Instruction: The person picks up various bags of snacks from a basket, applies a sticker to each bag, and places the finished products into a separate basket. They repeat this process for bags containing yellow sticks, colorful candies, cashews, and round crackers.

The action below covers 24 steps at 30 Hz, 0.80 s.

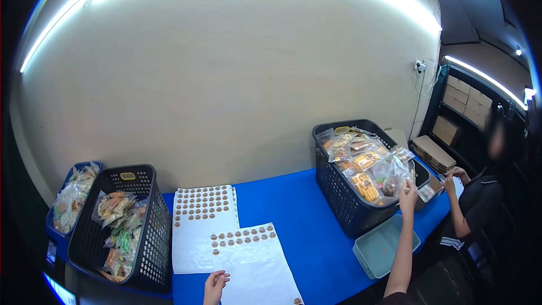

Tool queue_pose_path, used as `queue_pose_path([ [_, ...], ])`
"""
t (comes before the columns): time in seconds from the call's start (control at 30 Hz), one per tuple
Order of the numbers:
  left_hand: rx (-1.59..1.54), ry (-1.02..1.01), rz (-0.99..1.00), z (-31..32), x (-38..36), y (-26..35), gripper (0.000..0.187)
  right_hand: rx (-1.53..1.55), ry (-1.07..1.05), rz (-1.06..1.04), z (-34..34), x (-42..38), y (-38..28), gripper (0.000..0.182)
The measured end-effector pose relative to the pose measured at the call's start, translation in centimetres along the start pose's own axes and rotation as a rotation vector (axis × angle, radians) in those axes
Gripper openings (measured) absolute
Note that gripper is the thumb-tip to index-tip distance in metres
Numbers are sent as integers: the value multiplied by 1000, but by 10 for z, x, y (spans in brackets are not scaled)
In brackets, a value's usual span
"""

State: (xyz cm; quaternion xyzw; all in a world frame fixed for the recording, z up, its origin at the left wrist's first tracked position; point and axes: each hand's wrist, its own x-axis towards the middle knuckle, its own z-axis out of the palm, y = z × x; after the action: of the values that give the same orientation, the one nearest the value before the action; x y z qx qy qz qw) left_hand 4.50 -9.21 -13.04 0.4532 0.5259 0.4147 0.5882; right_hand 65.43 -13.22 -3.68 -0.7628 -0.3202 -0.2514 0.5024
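Note:
My right hand (407,196) is closed on the edge of a clear plastic snack bag (390,176) at the near right rim of a black basket (345,206). The bag's mixed contents are hard to make out. Packets of yellow-orange snacks (367,160) are heaped to the top of that basket. Over the lower left of a white sticker sheet (254,265), my left hand (215,287) has its fingers loosely bent and apart, with nothing visible in them. Small round brown stickers (243,240) run in rows on this sheet.
Another sticker sheet (189,243) lies partly beneath the first on the blue table (299,209). A second black basket (155,237) and a blue basket (53,223) hold packets at left. A grey-green tub (375,248) sits below my right arm. A co-worker (480,203) stands at right beside flat cardboard (433,152).

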Motion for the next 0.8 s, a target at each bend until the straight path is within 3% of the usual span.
queue_pose_path([
  [0.07,-10,24,-22,-2,-3,-5,25,57,26,57,-16,-12,-26,22],
  [0.2,-19,14,-44,-1,-1,-13,24,200,28,-68,-27,-46,-91,13],
  [0.23,-24,12,-44,-1,-1,-12,24,322,-75,23,-29,-62,-116,9],
  [0.3,-31,-3,1,2,4,-5,25,480,-297,-38,-15,-98,-129,8],
  [0.4,-77,-3,118,-4,14,16,26,865,-823,142,0,-166,-168,7],
  [0.47,-66,30,230,-13,18,48,25,877,-1103,199,9,-212,-175,9],
  [0.57,-22,113,502,-51,22,92,18,768,-1372,41,10,-253,-183,17],
  [0.63,114,288,609,-88,20,113,15,781,-1443,147,-9,-258,-203,15],
  [0.7,423,600,711,-117,8,132,19,800,-1441,194,-7,-259,-198,15],
  [0.77,1002,851,755,-151,4,131,26,821,-1389,250,-2,-257,-194,15],
  [0.8,1127,842,573,-165,3,122,28,829,-1349,273,0,-254,-191,15],
])
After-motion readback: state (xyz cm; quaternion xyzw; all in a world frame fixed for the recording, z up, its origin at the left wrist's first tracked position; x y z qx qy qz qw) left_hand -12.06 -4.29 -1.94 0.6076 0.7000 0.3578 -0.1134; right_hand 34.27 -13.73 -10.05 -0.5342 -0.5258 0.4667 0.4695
